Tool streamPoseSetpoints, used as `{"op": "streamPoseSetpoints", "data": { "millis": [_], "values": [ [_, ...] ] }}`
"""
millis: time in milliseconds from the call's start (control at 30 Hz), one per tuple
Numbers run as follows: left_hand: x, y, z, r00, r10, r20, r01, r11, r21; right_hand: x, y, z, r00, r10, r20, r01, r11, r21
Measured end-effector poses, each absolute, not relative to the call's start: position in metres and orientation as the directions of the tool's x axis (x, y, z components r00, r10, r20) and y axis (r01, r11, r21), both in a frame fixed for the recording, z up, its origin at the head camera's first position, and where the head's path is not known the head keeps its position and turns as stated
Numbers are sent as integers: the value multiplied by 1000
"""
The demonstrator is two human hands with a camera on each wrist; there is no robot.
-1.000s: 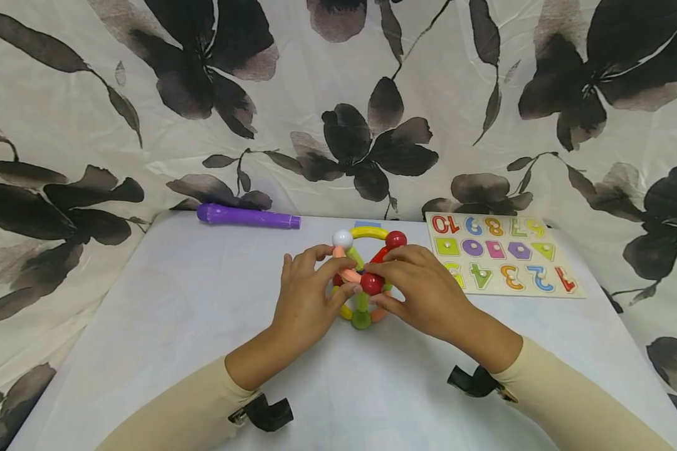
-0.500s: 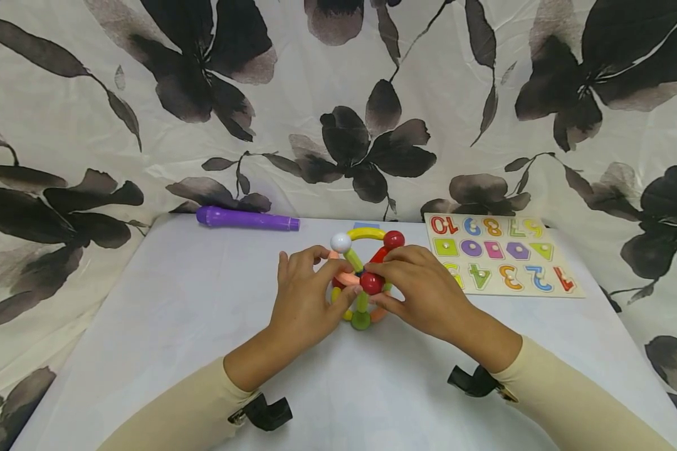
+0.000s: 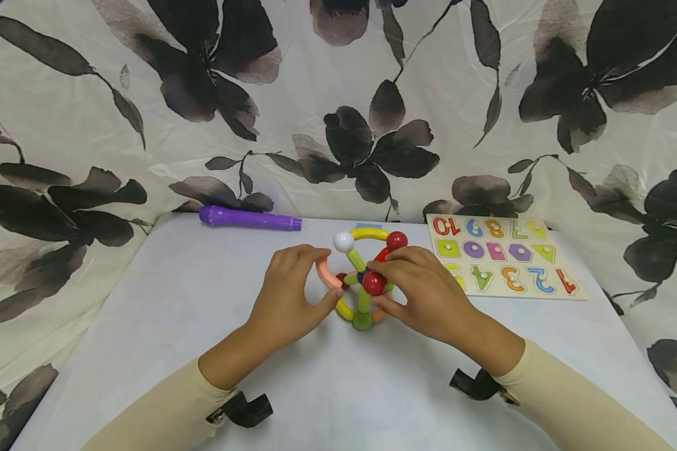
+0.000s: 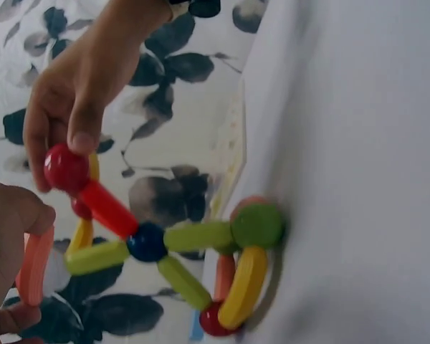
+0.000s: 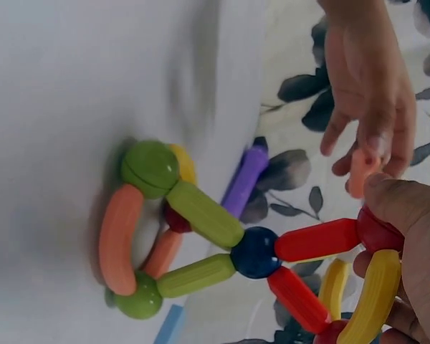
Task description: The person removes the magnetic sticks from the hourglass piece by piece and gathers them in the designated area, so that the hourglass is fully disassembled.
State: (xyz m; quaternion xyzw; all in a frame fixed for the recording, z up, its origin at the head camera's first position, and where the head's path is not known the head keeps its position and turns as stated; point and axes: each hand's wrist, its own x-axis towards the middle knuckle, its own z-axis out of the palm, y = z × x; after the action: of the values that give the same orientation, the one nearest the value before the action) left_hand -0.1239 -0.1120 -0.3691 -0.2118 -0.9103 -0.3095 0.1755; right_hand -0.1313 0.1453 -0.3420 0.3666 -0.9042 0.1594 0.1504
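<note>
In the head view my left hand (image 3: 284, 291) pinches a curved salmon-coloured stick (image 3: 326, 274) between thumb and fingers, apart from the ball-and-stick model. My right hand (image 3: 429, 291) grips a red ball (image 3: 375, 284) at the model's upper near part. A dark blue ball (image 5: 255, 252) forms the model's middle, with straight red and light green sticks fanning out from it. Below, a green ball (image 4: 258, 225) joins a yellow curved stick (image 4: 244, 287) near the tabletop. A white ball (image 3: 343, 241) and a yellow arc (image 3: 370, 233) stand at the far upper side.
A purple microphone-shaped toy (image 3: 250, 218) lies at the table's back left. The number and shape puzzle board (image 3: 504, 257) lies at the back right. Behind the white table (image 3: 192, 326) hangs a flowered cloth (image 3: 293, 94). Part of a small blue piece (image 5: 170, 325) shows behind the model.
My left hand has drawn away to the left with the curved salmon-coloured stick, off the red ball. My right hand keeps its grip on that ball, and the model stands where it was.
</note>
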Motion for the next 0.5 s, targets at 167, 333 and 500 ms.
{"op": "streamPoseSetpoints", "data": {
  "millis": [167, 333, 500],
  "values": [
    [-130, -136, -374, -854, 308, 420, 504, 692, 517, -130, 146, -342, -670, -613, 419, -722, 670, -175],
    [-137, -161, -384, -866, 334, 371, 496, 665, 559, -129, 147, -343, -671, -609, 424, -721, 668, -182],
    [-143, -188, -395, -873, 365, 325, 488, 669, 560, -129, 148, -343, -673, -607, 424, -718, 673, -177]
  ]
}}
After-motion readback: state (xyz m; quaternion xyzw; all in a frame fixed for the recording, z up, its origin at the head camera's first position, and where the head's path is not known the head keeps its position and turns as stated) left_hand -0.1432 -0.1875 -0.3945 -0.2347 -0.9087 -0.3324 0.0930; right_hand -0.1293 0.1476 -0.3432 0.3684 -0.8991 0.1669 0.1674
